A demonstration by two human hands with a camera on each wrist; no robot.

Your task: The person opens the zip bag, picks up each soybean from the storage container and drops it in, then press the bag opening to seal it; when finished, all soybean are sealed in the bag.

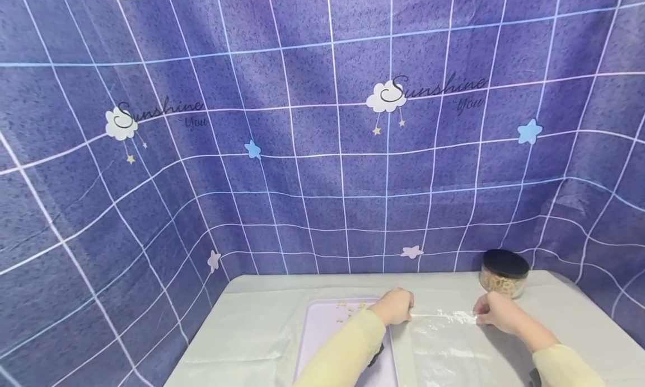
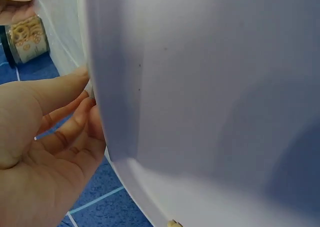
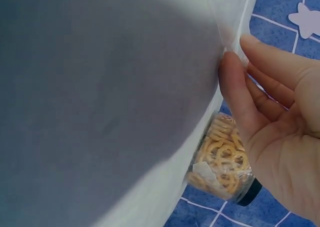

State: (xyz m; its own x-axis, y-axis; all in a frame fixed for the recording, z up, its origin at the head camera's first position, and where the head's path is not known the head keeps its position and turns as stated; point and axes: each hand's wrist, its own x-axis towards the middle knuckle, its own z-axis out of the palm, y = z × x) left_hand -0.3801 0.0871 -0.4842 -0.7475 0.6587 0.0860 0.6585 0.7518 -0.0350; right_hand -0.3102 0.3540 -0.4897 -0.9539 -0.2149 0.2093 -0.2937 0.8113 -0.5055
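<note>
A clear plastic bag (image 1: 448,348) lies flat over the white tabletop, its far edge stretched between my two hands. My left hand (image 1: 395,306) pinches the left end of that edge, beside the tray's right side. In the left wrist view, the left fingertips (image 2: 82,76) are partly hidden behind the tray's rim. At the bag's other end, my right hand (image 1: 499,312) pinches the corner between thumb and forefinger. The right wrist view shows the thin film (image 3: 231,22) rising from between those fingers.
A lilac tray (image 1: 311,334) with several small beige pieces (image 1: 351,309) lies under my left forearm. Behind my right hand stands a clear jar (image 1: 504,274) of ring-shaped snacks with a black lid. A blue-purple checked curtain (image 1: 312,152) hangs along the table's back and sides.
</note>
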